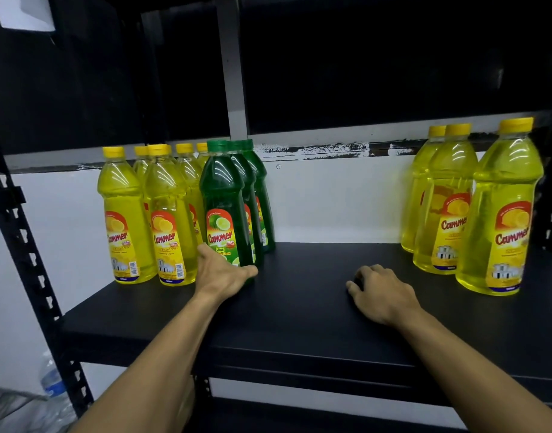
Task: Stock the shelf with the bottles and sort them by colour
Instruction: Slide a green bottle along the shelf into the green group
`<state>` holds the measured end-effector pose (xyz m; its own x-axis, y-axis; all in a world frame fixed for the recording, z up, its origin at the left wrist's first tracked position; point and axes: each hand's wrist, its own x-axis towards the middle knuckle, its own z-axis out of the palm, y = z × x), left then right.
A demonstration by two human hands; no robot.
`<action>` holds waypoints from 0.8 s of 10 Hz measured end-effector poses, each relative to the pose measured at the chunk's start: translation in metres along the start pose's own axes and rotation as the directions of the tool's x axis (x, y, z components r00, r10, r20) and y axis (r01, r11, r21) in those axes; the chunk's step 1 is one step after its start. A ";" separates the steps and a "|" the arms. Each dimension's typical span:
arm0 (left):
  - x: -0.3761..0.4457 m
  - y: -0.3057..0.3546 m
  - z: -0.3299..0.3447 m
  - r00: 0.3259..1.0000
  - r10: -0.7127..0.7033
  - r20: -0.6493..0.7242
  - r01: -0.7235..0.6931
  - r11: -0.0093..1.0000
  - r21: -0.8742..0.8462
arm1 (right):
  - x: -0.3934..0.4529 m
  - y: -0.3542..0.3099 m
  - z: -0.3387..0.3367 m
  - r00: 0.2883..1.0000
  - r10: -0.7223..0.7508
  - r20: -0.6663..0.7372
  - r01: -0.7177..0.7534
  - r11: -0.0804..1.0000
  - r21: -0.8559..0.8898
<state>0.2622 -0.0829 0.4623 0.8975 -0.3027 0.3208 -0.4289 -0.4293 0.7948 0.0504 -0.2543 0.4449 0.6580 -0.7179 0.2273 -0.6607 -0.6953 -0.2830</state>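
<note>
Our left hand (226,271) reaches forward with thumb and fingers spread round the base of the front dark green plastic bottle with a green cap and lime label (226,207), touching it low down; the fingers on the far side are hidden, so we cannot tell whether they are pressing or truly gripping it. Our right hand (382,292) rests on the matt black shelf board (299,307) with its fingers loosely curled and holding nothing, well apart from every bottle. Two more green bottles (256,195) stand in single file directly beyond the one at our left hand, so the green ones form one line running back to the white wall. Just to the left of that hand stands a cluster of clear yellow plastic bottles with yellow caps and lemon labels (143,214), set close against the green row, which keeps each colour in its own block. Far to the right of our right hand stand three more yellow bottles of the same kind (474,207), apart from the first yellow group. We judge the low hold on the green bottle suits sliding it into line rather than lifting it, and that the three yellow bottles on the right still need joining to the left cluster before the sorting is done.
</note>
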 end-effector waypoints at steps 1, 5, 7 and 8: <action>-0.001 0.002 0.002 1.000 -0.004 -0.003 0.004 1.000 -0.001 | 0.000 0.000 0.000 1.000 0.005 -0.001 -0.005 1.000 0.003; -0.004 -0.001 0.007 0.999 0.003 -0.044 -0.004 1.000 -0.020 | -0.001 -0.001 -0.001 1.000 0.002 0.000 -0.002 1.000 -0.001; -0.004 -0.002 0.007 0.999 0.003 -0.044 -0.005 1.000 -0.026 | -0.002 -0.001 -0.002 1.000 0.001 0.004 -0.001 1.000 0.001; -0.004 -0.004 0.007 0.999 0.006 -0.048 -0.008 0.999 -0.034 | -0.002 0.000 -0.002 1.000 0.002 0.004 -0.002 1.000 0.000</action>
<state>0.2593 -0.0861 0.4537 0.8986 -0.2647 0.3501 -0.4324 -0.3974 0.8094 0.0487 -0.2525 0.4463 0.6585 -0.7189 0.2226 -0.6619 -0.6940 -0.2835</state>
